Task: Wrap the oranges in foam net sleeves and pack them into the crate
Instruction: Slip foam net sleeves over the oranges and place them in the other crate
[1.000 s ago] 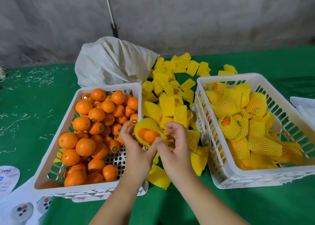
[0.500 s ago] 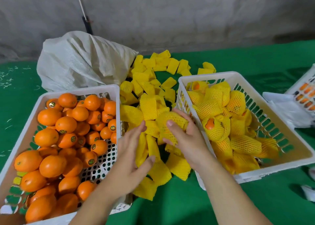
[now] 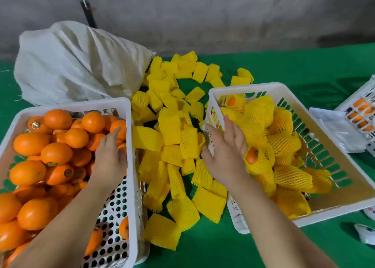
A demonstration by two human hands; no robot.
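Bare oranges (image 3: 56,154) fill the white crate on the left (image 3: 71,105). My left hand (image 3: 110,158) lies inside it on top of the fruit, fingers stretched out, with no orange clearly held. The white crate on the right (image 3: 245,86) holds oranges in yellow foam net sleeves. My right hand (image 3: 225,152) hovers over that crate's left rim, palm down and fingers apart. A sleeved orange (image 3: 254,160) rests in the crate just beside its fingers. Loose yellow sleeves (image 3: 170,129) lie heaped between the two crates.
A white sack (image 3: 77,64) lies behind the left crate. At the far right stands another white crate (image 3: 363,109) with orange items, and white sheeting (image 3: 332,125) lies beside it. Green cloth (image 3: 284,68) covers the table, with a grey wall behind it.
One second ago both hands held the orange in its sleeve. My right hand then carried it to the right crate and let go, while my left hand moved onto the oranges in the left crate.
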